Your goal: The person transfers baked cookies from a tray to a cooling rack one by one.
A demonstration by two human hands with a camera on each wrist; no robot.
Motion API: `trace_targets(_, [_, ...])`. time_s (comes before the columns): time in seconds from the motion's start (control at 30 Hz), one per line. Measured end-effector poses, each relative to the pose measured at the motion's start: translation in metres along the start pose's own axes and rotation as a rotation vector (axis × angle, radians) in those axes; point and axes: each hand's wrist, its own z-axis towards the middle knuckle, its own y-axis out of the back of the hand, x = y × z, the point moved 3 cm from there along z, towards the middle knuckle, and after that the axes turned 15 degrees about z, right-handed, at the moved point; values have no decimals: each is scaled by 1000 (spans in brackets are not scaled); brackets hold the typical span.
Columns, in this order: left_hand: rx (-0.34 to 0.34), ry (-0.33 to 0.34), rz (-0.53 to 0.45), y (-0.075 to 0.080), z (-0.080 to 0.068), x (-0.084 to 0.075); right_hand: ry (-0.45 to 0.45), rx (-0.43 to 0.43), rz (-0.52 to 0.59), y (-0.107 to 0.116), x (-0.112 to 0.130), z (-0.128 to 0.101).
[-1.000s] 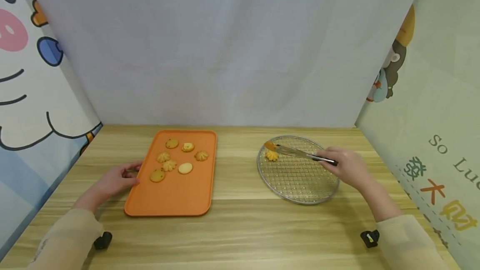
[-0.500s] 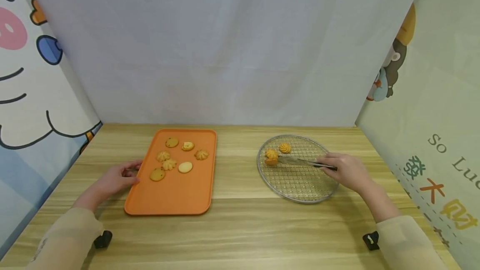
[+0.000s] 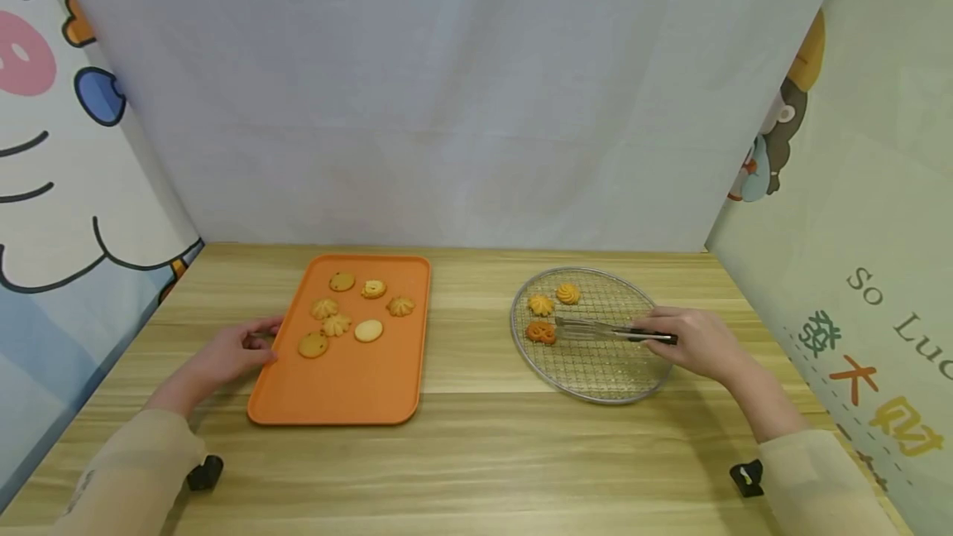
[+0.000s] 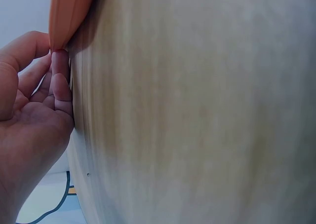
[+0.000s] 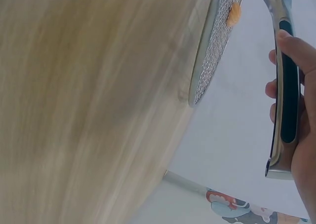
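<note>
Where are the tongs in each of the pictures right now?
Head: right of centre, the tongs lie across the rack in the image, handle in the right hand.
Left wrist: not in it.
Right wrist: along the right side, running down from the top edge in that hand.
Shared landmark: the wooden table, seen in all three.

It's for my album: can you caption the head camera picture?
Left grip touches an orange tray of seven cookies; right grip holds tongs over a round wire rack with three more.
</note>
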Motion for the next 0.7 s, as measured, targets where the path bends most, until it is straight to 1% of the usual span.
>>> trace_targets(0.13, [3,7,5,1,0,0,-9,12,-1,1,1,1])
trace_targets(0.37, [10,21,10,2,0,-1,-76,30,6,2,9,10])
trace_targets(0.57, [6,17,8,3,-2,-4,-158,24,35,2,16,24])
trace_targets(0.7, [4,14,8,2,-2,-4,-223,41,76,2,22,33])
